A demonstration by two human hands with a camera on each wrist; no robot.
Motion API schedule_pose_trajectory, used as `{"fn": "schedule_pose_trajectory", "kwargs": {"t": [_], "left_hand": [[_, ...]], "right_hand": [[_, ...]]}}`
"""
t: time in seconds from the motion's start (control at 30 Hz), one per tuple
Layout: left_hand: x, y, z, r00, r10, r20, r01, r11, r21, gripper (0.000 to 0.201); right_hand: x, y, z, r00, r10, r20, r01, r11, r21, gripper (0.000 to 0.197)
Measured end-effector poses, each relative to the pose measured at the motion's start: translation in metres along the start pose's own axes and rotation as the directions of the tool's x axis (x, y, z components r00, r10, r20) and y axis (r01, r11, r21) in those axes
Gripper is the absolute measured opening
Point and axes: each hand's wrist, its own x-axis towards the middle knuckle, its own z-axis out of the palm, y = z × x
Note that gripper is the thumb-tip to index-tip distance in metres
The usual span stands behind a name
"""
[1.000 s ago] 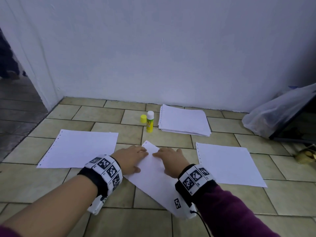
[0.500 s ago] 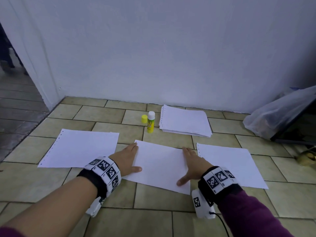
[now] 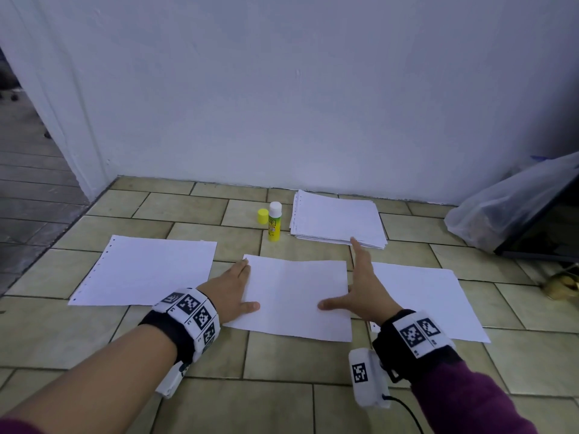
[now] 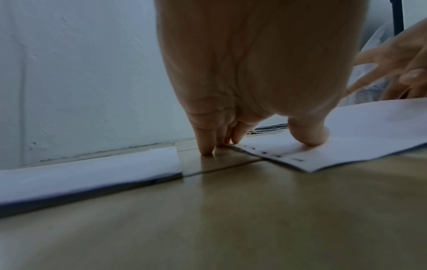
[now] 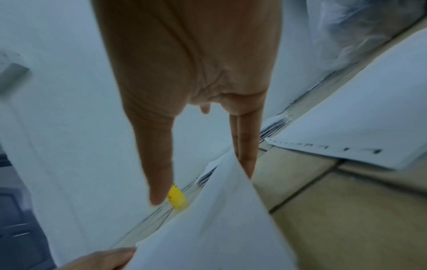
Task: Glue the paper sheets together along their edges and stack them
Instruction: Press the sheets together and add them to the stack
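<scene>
Hands flat and open on middle sheet (image 3: 294,296): left hand (image 3: 233,288) at left edge, right hand (image 3: 363,291) at right edge.

Clear plastic bag (image 3: 501,208) at right by white wall (image 3: 282,89); tiled floor (image 3: 282,386).

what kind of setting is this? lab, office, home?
Probably a plain room at home or in a storeroom, not a lab. The work is done on a tiled floor against a bare white wall, with a plastic bag dumped in the corner and a doorway at left.
</scene>
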Motion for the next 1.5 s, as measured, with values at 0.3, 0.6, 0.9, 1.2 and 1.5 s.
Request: {"fn": "schedule_pose_trajectory", "kwargs": {"t": [0.3, 0.6, 0.9, 1.2, 1.5], "left_hand": [[0.003, 0.005, -0.002, 0.998, -0.030, 0.057, 0.029, 0.999, 0.017, 0.081], [-0.001, 0.011, -0.011, 1.000, -0.015, -0.011, 0.016, 0.994, 0.110, 0.063], [0.013, 0.018, -0.025, 0.999, -0.044, 0.002, 0.043, 0.982, 0.185, 0.063], [0.035, 0.016, -0.026, 0.994, -0.109, 0.029, 0.099, 0.967, 0.236, 0.075], [0.046, 0.012, -0.019, 0.992, -0.121, 0.018, 0.113, 0.962, 0.249, 0.078]], "right_hand": [[-0.010, 0.010, 0.002, 0.986, -0.005, 0.165, 0.011, 0.999, -0.035, 0.024], [-0.010, 0.030, -0.045, 0.988, -0.042, -0.147, 0.061, 0.989, 0.134, 0.036], [0.026, 0.025, -0.100, 0.871, -0.004, -0.490, 0.214, 0.903, 0.373, 0.038], [0.133, 0.021, -0.106, 0.937, 0.004, -0.349, -0.042, 0.994, -0.100, 0.023], [0.174, 0.023, -0.081, 0.986, 0.158, -0.056, -0.164, 0.832, -0.530, 0.024]]}}
